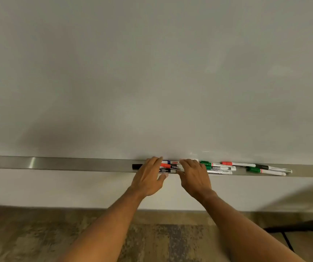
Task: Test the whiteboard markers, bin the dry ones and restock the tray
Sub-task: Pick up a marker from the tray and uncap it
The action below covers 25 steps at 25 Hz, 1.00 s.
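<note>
While both hands reach onto the metal tray under the whiteboard, the left hand lies with straight fingers over a bundle of markers, thumb below them and a black cap showing at its left. Just right, the right hand curls round the bundle's other end; further right along the tray lie green-capped markers, then a loose red, black and green group.

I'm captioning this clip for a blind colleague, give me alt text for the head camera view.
Both hands, left hand and right hand, rest on a bunch of markers lying in a metal tray under a blank whiteboard. More green- and red-capped markers lie to the right.
</note>
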### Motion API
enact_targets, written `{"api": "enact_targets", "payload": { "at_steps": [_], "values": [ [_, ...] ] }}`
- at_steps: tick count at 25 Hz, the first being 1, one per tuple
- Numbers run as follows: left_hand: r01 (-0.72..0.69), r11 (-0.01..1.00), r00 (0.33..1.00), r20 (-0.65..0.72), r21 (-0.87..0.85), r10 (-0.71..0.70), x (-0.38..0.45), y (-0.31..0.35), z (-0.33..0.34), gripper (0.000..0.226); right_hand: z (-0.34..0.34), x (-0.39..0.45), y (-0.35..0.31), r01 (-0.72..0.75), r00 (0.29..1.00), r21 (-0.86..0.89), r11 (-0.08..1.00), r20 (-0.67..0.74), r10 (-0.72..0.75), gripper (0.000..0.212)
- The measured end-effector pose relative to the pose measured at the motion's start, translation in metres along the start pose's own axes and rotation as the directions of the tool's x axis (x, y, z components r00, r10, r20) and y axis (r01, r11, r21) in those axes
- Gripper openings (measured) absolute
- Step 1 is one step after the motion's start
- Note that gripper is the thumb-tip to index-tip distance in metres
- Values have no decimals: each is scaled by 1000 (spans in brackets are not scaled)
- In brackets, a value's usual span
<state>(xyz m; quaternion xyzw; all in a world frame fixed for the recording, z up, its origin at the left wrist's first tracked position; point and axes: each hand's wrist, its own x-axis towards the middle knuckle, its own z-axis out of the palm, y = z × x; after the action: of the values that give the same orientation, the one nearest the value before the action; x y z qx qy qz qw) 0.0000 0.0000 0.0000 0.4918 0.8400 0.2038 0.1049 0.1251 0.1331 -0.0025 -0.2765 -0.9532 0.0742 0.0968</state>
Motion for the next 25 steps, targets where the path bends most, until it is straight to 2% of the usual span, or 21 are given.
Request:
{"api": "enact_targets", "payload": {
  "at_steps": [2,4,8,12,17,20,25],
  "values": [
    [33,998,999,-12,-53,-33,14,-2,6,57,6,12,6,24,999,-24,999,40,-23,26],
    [54,998,998,-19,-29,-54,29,-5,14,53,12,23,12,52,995,-72,996,85,-46,21],
    [7,1000,999,-33,26,-6,48,-9,29,45,27,34,23,86,990,-97,992,123,-73,16],
    [-21,1000,999,-23,21,21,54,-13,37,31,36,38,29,106,988,-82,991,119,-96,14],
    [-37,999,999,-33,23,38,57,-13,33,24,29,41,36,154,986,-72,985,75,-149,10],
    [-54,999,998,-41,1,54,54,-10,22,22,15,42,36,197,977,-25,980,83,-194,15],
    [-83,996,996,-32,-45,82,37,2,-2,20,-17,33,32,212,962,208,955,127,-241,22]
  ]
}}
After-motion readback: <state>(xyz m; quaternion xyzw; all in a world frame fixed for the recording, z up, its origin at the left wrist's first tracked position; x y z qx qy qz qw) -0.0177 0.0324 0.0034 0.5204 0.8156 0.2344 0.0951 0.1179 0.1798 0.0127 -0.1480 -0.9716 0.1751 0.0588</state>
